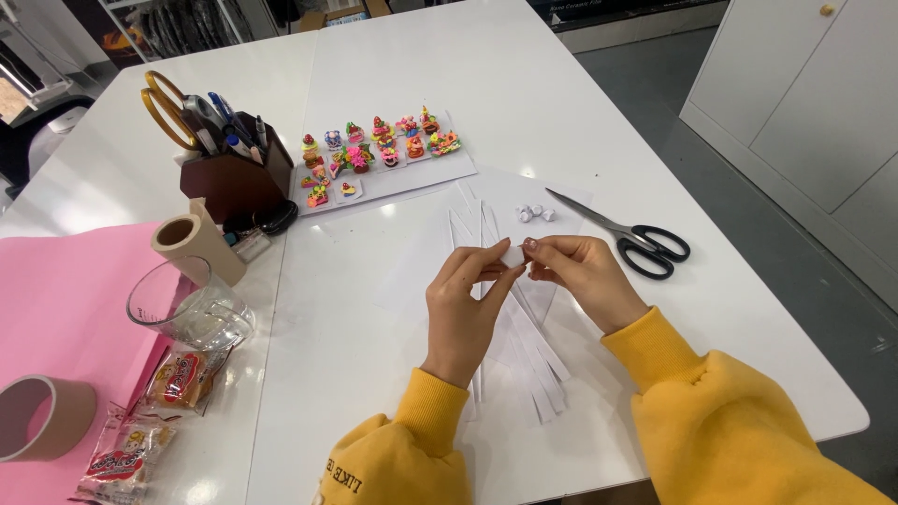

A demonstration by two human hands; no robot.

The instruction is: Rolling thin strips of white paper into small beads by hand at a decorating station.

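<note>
My left hand (pixel 465 297) and my right hand (pixel 575 271) meet above the white table (pixel 561 112), both pinching one small folded white paper piece (pixel 514 254) between fingertips. Both arms wear yellow sleeves. Under the hands lie several long white paper strips (pixel 533 360) spread on white sheets. Three small folded white paper pieces (pixel 534 213) sit just beyond my right hand.
Black-handled scissors (pixel 645 245) lie right of the hands. A sheet with several small colourful figures (pixel 374 150) lies further back. At left stand a brown pen holder (pixel 234 173), tape rolls (pixel 192 245), a glass cup (pixel 182 309), wrapped snacks (pixel 178 379) and pink paper (pixel 65 299).
</note>
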